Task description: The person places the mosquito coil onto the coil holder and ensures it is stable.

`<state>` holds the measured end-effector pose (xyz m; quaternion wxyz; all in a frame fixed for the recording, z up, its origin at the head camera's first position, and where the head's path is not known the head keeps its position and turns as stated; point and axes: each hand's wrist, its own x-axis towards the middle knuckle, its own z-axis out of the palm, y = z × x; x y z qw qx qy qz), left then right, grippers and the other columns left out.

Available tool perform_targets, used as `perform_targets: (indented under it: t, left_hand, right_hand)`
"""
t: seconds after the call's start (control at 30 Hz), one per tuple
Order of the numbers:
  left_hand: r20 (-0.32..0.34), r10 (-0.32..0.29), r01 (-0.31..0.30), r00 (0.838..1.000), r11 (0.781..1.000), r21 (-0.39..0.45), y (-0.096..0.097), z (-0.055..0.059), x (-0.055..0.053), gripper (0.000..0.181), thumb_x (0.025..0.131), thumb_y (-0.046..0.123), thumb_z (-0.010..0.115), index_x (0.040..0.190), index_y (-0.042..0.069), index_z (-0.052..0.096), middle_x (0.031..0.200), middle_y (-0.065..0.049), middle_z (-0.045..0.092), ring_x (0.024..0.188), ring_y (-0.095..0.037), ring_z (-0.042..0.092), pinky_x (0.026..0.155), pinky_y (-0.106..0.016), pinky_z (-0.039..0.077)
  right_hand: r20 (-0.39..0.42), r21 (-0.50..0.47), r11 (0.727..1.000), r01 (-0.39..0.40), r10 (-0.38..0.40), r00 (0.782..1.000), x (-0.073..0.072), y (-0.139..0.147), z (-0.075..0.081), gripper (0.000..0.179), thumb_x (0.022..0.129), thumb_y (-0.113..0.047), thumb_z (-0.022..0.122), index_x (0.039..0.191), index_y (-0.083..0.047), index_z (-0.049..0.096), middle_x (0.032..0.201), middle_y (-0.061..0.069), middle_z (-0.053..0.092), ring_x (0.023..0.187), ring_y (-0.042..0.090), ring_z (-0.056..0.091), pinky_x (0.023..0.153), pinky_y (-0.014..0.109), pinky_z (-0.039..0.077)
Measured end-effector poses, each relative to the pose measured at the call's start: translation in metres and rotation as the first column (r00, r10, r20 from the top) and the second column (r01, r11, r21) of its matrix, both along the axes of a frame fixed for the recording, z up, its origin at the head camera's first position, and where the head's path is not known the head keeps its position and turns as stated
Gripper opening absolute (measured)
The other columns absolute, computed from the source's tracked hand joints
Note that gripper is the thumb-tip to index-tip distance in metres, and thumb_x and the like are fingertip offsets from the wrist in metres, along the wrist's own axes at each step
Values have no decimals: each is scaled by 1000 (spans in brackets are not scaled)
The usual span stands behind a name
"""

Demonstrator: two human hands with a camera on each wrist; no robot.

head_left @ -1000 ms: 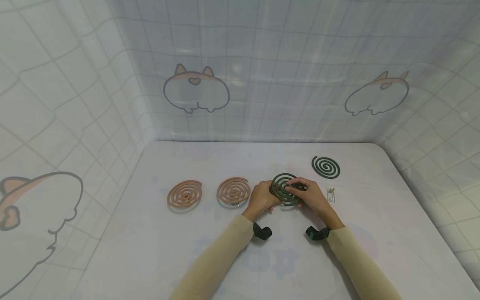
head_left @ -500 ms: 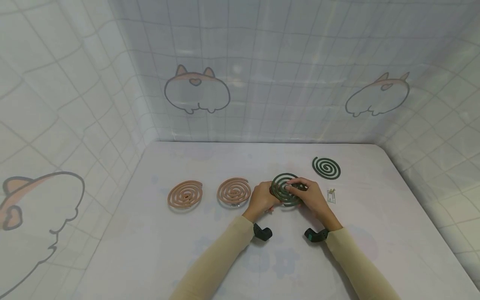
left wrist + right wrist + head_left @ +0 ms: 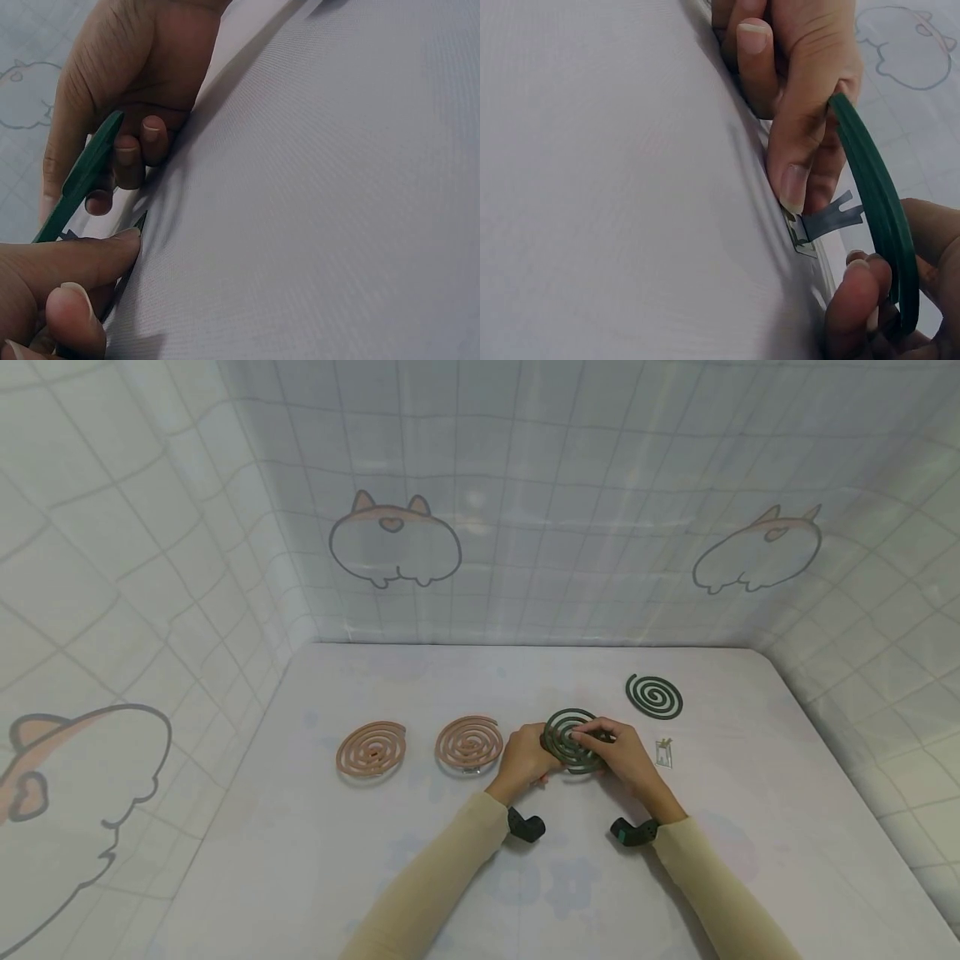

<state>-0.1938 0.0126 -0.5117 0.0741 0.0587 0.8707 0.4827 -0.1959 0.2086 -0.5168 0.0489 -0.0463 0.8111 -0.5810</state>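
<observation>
My right fingers (image 3: pixel 855 292) pinch the green coil (image 3: pixel 881 195) while my left fingers (image 3: pixel 789 165) grip the metal stand (image 3: pixel 805 247) beneath it, and I should steady both, aligning the forked tab (image 3: pixel 836 219) carefully.

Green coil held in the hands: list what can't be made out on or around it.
Head view: most of the metal stand, hidden by the green coil.
Left wrist view: most of the stand, hidden by the left hand.
Right wrist view: part of the right hand, cut off by the picture's edge.
</observation>
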Motion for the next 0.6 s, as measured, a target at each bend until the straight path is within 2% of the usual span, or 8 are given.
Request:
perform_targets:
  t: [0.17, 0.6]
  left_hand:
    - [20, 2, -1, 1000, 1000, -8, 0, 0, -1, 25, 78, 12, 90, 97, 13, 73, 61, 6, 64, 33, -8, 51, 36, -23, 43]
    - [14, -2, 2, 1000, 1000, -1, 0, 0, 0, 29, 78, 11, 90, 102, 11, 74, 65, 6, 65, 33, -8, 52, 36, -24, 44]
  right_hand:
    - [10, 0, 1000, 8, -8, 1000, 1, -2, 2, 29, 91, -38, 80, 106, -13, 77, 116, 9, 68, 72, 20, 55, 47, 34, 51]
    - [40, 29, 1000, 9, -10, 999, 2, -3, 3, 28, 92, -40, 78, 110, -18, 79, 122, 6, 68, 63, 15, 50, 49, 34, 52]
